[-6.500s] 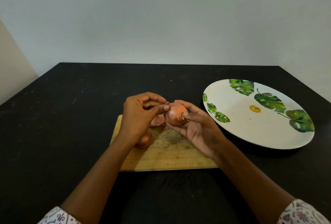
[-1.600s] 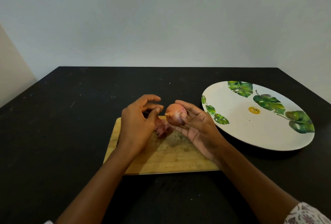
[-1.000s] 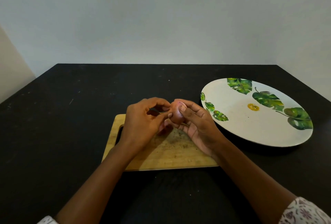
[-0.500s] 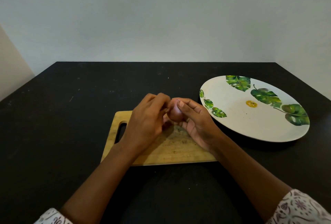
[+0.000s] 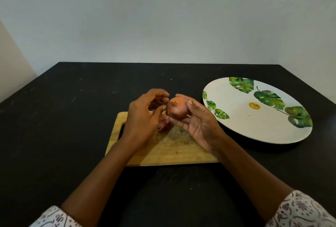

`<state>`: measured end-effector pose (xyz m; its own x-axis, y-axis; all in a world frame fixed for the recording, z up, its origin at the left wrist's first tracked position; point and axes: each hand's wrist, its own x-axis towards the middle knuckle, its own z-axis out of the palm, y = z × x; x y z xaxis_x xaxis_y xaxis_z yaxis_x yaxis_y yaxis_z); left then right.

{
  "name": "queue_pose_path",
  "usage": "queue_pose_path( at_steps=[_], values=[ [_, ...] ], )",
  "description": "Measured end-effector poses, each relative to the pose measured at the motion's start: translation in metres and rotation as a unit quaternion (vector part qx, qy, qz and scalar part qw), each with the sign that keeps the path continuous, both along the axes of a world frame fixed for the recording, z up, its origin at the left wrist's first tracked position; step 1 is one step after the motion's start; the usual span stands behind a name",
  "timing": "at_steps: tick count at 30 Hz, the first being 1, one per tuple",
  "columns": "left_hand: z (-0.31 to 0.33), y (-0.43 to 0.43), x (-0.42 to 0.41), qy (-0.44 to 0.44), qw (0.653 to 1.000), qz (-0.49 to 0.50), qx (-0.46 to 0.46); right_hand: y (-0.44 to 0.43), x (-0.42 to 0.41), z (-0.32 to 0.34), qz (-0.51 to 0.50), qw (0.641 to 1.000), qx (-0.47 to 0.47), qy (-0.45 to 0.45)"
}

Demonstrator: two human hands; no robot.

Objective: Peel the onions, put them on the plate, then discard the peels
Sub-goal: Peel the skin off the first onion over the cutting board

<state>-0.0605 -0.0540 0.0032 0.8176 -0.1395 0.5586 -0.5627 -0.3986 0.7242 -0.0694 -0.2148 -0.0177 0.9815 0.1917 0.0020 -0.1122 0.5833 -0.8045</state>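
My right hand [image 5: 199,125] holds a reddish-brown onion [image 5: 176,107] in its fingertips above the far edge of the wooden cutting board [image 5: 169,149]. My left hand [image 5: 143,117] hovers just left of the onion with curled fingers, its thumb tip close to the onion's side; I cannot tell whether it touches. Reddish peel or another onion [image 5: 163,123] lies on the board, partly hidden under my left hand. The white plate with green leaf print [image 5: 254,117] lies to the right with nothing on it.
The board and plate sit on a black table [image 5: 63,117]. A pale wall runs along the table's far edge. The board has a handle slot [image 5: 121,131] at its left end.
My left hand has drawn back slightly from the onion, uncovering it. My right hand has turned the onion, so that one end faces up.
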Motion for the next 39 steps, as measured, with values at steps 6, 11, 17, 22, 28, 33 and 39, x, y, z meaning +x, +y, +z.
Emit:
queue_pose_path(
  at_steps=[6,11,17,22,28,33,39],
  values=[
    [0.009,-0.006,-0.008,0.041,0.990,-0.039,-0.132,0.003,-0.004,0.004,-0.002,1.000,0.006,0.016],
    [0.014,-0.004,-0.008,0.097,0.972,-0.075,-0.200,0.006,-0.007,0.007,0.008,0.999,-0.001,0.031],
    [0.014,-0.005,-0.008,0.120,0.968,-0.093,-0.200,0.007,-0.009,0.009,0.011,1.000,0.008,0.025],
    [0.014,-0.006,-0.010,0.105,0.972,-0.058,-0.203,0.006,-0.007,0.003,0.014,0.999,0.031,-0.018],
    [0.014,-0.006,-0.011,0.121,0.972,-0.032,-0.198,0.007,-0.007,0.000,-0.046,0.994,-0.063,-0.073],
    [0.015,-0.004,-0.010,0.155,0.961,-0.020,-0.230,0.011,-0.011,-0.004,-0.163,0.920,-0.274,-0.227],
    [0.011,-0.006,-0.007,0.149,0.969,-0.025,-0.197,0.016,-0.011,-0.012,-0.245,0.859,-0.347,-0.288]
  ],
)
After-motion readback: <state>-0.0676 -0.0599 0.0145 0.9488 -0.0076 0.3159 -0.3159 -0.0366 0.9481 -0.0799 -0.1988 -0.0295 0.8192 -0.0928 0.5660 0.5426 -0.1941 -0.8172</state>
